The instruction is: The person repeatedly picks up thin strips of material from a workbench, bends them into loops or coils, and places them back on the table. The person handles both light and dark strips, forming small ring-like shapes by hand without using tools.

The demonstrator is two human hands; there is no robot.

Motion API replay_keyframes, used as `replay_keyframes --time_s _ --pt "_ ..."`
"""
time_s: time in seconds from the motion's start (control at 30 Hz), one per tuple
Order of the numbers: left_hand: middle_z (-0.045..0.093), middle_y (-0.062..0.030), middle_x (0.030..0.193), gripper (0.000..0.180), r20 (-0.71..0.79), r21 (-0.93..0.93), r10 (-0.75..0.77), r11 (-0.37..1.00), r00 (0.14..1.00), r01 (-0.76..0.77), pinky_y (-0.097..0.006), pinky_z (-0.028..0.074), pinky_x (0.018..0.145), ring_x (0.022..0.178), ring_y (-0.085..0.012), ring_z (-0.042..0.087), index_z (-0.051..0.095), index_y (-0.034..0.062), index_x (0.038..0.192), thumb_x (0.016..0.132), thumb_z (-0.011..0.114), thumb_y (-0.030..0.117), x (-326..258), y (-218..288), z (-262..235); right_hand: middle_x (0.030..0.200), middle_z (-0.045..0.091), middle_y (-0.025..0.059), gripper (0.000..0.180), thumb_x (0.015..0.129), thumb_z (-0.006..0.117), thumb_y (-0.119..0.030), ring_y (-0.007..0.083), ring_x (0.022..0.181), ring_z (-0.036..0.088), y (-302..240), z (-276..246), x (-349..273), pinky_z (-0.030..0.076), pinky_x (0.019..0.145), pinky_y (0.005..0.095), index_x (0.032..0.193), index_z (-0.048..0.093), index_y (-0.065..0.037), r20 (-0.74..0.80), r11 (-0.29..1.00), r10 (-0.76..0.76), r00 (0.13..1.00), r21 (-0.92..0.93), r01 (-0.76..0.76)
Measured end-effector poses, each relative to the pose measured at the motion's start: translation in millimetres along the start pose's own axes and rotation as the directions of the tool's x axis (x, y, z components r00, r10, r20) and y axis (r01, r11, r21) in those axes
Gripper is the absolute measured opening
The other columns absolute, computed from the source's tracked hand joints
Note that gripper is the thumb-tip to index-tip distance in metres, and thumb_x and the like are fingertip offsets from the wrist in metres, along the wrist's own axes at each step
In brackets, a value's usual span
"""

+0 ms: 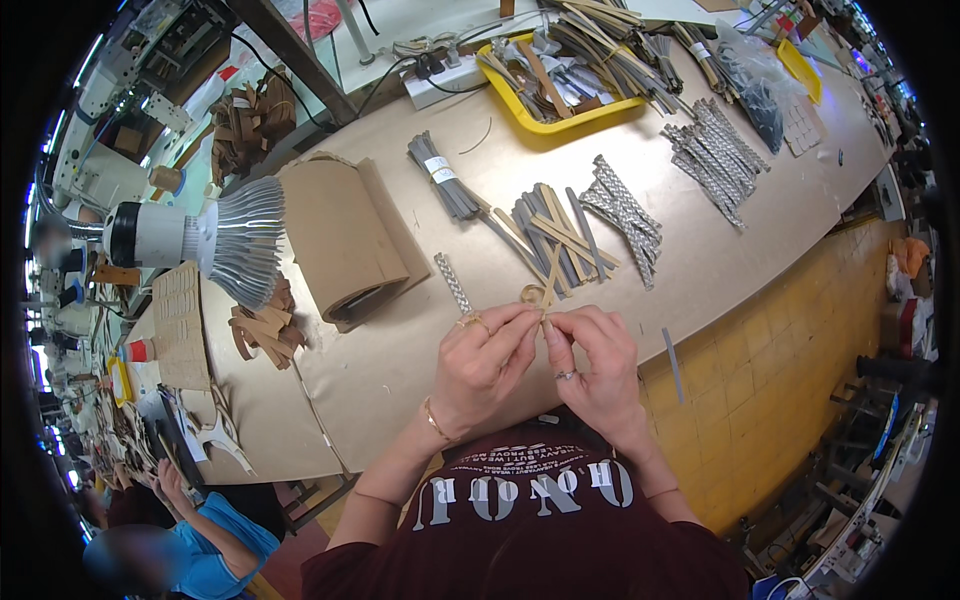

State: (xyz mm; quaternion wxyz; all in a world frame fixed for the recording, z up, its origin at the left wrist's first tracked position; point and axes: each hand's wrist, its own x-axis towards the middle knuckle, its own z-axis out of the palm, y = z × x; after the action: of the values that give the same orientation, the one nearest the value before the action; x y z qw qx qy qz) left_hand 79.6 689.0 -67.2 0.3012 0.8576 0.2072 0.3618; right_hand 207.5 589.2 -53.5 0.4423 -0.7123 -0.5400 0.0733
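Note:
My left hand [482, 362] and my right hand [600, 372] meet at the near edge of the table, thumbs and fingertips pinched together. Between them is a thin tan strip [551, 278], which sticks up away from me; a curled tan loop [532, 294] shows beside the left fingertips. The pinched end itself is hidden by the fingers. Just beyond lie loose grey and tan strips [572, 235] in a crossed pile. One silver braided strip [452, 282] rests left of my hands, and a bundle of silver braided strips [622, 222] lies to the right of the pile.
A banded bundle of grey strips [447, 180] lies farther back, near a yellow tray [560, 127] of strips. More braided strips [716, 160] are at right. A brown cardboard roll [345, 245], a finned lamp [245, 240] and brown pieces [268, 325] stand left. A person in blue [225, 535] works lower left.

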Motion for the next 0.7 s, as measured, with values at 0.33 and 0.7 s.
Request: replay_keyframes --time_s 0.33,0.7 --pt "0.071 -0.0104 0.096 0.021 -0.019 -0.057 -0.078 0.995 0.997 0.076 -0.031 0.055 0.072 0.082 -0.0236 0.069 0.072 0.0017 0.099 0.079 0.071 -0.003 -3.2 -1.4 2.2 0.08 0.063 0.0064 0.01 0.086 0.067 -0.007 0.0231 0.069 0.06 0.8 3.6 0.4 0.041 0.068 0.0351 0.095 0.064 -0.003 0.019 1.0 0.005 1.0 0.004 -0.005" --pt "0.072 -0.0111 0.094 0.019 0.042 0.0 -0.013 1.0 0.999 0.013 -0.03 0.055 0.07 0.08 -0.0241 0.07 0.074 0.0021 0.097 0.079 0.072 -0.003 -15.4 -4.6 -5.7 0.077 0.062 0.0077 0.007 0.083 0.068 -0.003 0.0256 0.068 0.058 -6.1 9.7 -10.3 0.041 0.068 0.0356 0.089 0.064 -0.003 0.028 0.997 0.052 0.998 0.049 -0.054"
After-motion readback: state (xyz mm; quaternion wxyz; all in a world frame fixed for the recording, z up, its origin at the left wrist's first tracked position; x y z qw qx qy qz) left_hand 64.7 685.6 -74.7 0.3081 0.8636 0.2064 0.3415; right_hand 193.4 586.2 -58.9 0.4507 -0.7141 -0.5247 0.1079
